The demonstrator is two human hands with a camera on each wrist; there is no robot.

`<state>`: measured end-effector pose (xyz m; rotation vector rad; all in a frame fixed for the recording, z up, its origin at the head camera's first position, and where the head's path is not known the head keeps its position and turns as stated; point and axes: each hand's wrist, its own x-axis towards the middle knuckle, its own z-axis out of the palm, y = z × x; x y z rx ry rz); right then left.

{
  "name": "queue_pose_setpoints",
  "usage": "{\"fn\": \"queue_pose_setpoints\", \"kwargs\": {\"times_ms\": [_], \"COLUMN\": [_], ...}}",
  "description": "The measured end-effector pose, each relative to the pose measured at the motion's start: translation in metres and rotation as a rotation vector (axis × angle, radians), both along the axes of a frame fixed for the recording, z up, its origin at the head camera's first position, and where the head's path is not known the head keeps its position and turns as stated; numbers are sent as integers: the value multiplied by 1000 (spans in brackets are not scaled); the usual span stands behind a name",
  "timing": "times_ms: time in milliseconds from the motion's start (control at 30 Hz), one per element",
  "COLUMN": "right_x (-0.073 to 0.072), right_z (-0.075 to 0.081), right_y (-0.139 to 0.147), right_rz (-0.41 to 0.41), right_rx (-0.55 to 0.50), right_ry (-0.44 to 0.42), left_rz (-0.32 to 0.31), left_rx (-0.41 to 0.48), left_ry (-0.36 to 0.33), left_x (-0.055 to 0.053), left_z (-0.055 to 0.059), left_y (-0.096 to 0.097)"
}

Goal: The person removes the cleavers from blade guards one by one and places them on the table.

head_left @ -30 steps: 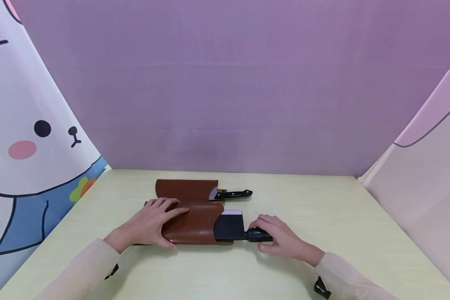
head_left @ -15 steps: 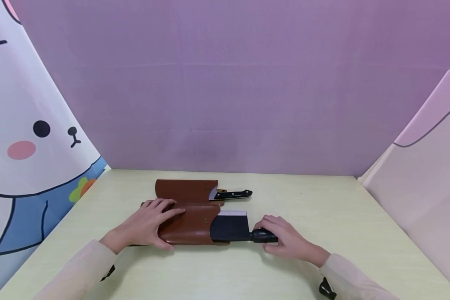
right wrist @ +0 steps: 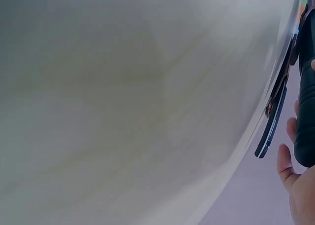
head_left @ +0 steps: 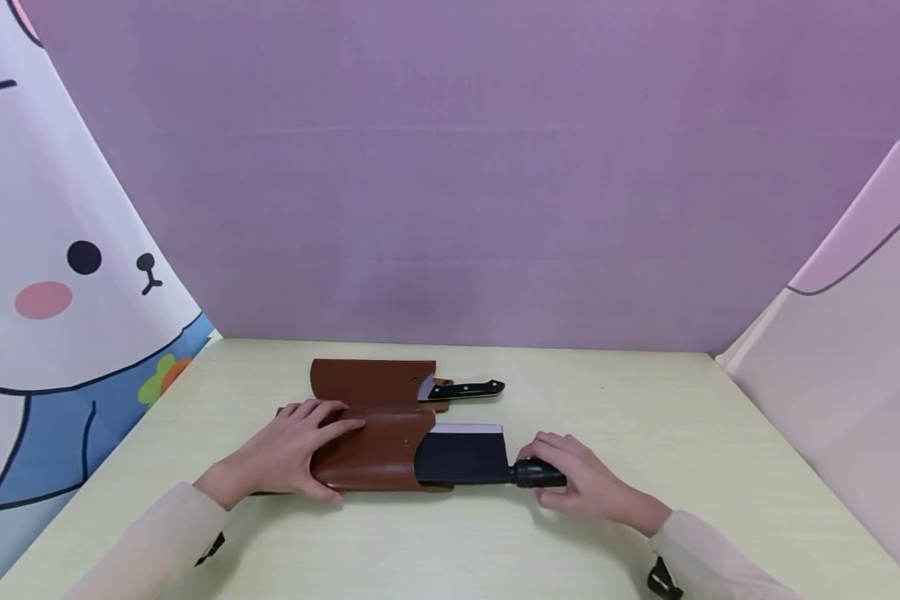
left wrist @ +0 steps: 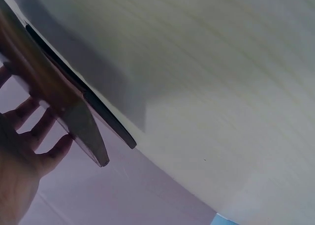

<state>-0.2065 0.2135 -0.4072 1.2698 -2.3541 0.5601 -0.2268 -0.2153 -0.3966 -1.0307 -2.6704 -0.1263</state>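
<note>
A brown leather sheath (head_left: 378,454) lies on the table, with my left hand (head_left: 292,446) spread across its left part. The thumb is at the near edge and the fingertips over the far side; the left wrist view has fingers against the leather (left wrist: 59,94). From the sheath's right mouth sticks the dark blade of a cleaver (head_left: 461,456), its pale edge facing away from me. My right hand (head_left: 581,483) grips the cleaver's black handle (head_left: 536,473); in the right wrist view the handle (right wrist: 306,116) lies along the fingers. The rest of the blade is hidden inside the sheath.
Just beyond lies a second brown sheath (head_left: 371,379) holding a smaller knife (head_left: 468,389), whose riveted black handle points right. A purple backdrop (head_left: 450,167) rises behind the pale table (head_left: 645,400). Printed cloth panels (head_left: 45,275) flank both sides.
My right hand has moved right with the cleaver, and more of its blade shows. My left hand and the nearer sheath have shifted slightly left. The second sheath and smaller knife stay put.
</note>
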Motion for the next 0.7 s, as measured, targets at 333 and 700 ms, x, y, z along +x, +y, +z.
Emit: {"fn": "queue_pose_setpoints", "kwargs": {"times_ms": [333, 700], "right_x": [0, 2], "right_z": [1, 1], "right_y": [8, 15], "right_rz": [13, 0], "right_rx": [-16, -18], "right_ry": [8, -9], "left_rz": [18, 28], "left_rx": [-2, 4], "left_ry": [-23, -34], "left_x": [2, 2], "left_z": [1, 0], "left_y": [-1, -4]}}
